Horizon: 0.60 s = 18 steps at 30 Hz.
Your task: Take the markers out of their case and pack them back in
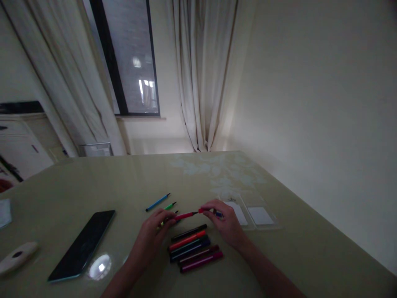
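Note:
My left hand [156,225] pinches the barrel of a red marker [185,215], whose bare dark tip points right. Just off that tip, my right hand [225,219] holds a small red cap [202,210] between thumb and fingers. Something blue [218,214] shows by the right palm; I cannot make out what it is. Beyond the left hand lie an uncapped blue marker [158,202] and a green marker [170,206], with another tip partly hidden by the fingers. Nearer me, several capped markers rest side by side, among them an orange-red marker [187,240] and a magenta marker [201,262].
Behind my right hand sits an open clear plastic case [260,215] with white inserts. A dark tablet or phone [82,244] lies left on the table [124,178], near a white oval object [18,256]. A wall [325,124] borders the table's right side.

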{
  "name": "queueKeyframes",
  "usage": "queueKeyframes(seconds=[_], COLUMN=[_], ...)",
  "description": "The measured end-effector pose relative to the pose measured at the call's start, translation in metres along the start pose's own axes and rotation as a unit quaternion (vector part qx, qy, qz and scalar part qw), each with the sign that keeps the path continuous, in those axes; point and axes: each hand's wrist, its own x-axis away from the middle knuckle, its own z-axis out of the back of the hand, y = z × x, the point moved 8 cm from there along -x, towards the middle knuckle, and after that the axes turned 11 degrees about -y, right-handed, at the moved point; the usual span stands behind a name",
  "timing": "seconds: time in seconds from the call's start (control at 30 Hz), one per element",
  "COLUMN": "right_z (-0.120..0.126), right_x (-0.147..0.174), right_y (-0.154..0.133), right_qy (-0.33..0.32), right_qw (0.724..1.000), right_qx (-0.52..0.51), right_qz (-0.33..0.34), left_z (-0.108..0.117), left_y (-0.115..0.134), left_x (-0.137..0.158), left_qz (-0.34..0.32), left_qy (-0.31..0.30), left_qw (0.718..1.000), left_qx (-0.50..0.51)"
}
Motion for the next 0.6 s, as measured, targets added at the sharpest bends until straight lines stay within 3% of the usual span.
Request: queueKeyframes(seconds=[0.43, 0.6], right_z=[0.004, -0.001], right_x=[0.0, 0.003], right_y=[0.004, 0.024], right_qy=[0.009, 0.013], right_qw=[0.999, 0.981], right_qx=[-0.032, -0.158], right_qz=[-0.035, -0.112], left_z=[0.0, 0.001], left_y=[-0.001, -0.001], left_x=[0.0, 0.0], left_qz=[0.012, 0.011], left_qy=[-0.009, -0.002], left_qw=[1.0, 1.0], left_qx=[0.007, 0.004])
